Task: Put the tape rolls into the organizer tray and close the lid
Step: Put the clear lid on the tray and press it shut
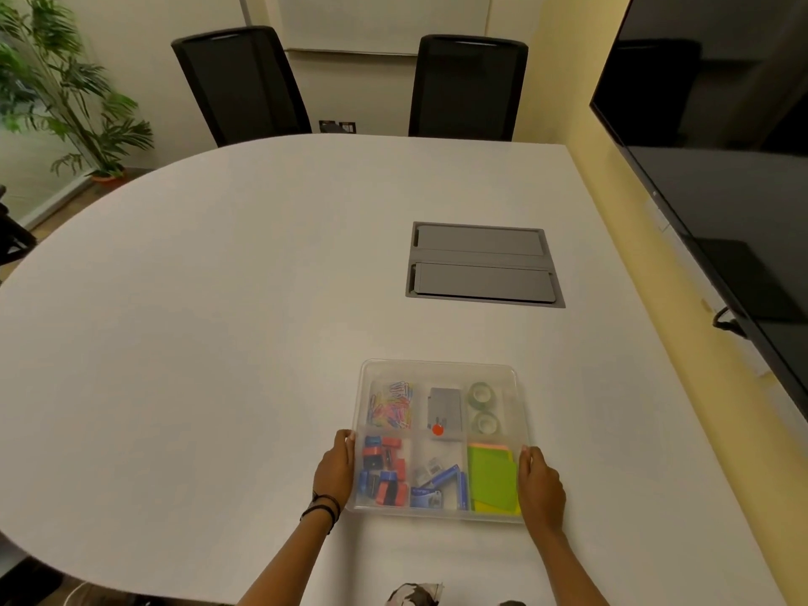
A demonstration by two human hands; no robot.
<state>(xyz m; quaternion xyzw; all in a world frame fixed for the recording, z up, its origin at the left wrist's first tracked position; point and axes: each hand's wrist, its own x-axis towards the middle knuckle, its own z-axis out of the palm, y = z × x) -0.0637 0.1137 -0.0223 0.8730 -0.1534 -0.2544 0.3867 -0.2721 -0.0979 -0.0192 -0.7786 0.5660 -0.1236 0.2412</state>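
Observation:
A clear plastic organizer tray (437,369) lies on the white table near me, with its translucent lid resting on top. Two clear tape rolls (482,406) lie in the far right compartment, seen through the lid. My left hand (334,468) grips the tray's left edge and my right hand (540,487) grips its right edge, near the front corners. Other compartments hold coloured paper clips, a grey staple box, binder clips, a blue stapler and green sticky notes.
A grey cable hatch (483,264) is set into the table beyond the tray. Two black chairs (245,85) stand at the far side. A large dark screen (721,146) hangs on the right wall. A potted plant (65,94) stands at the far left.

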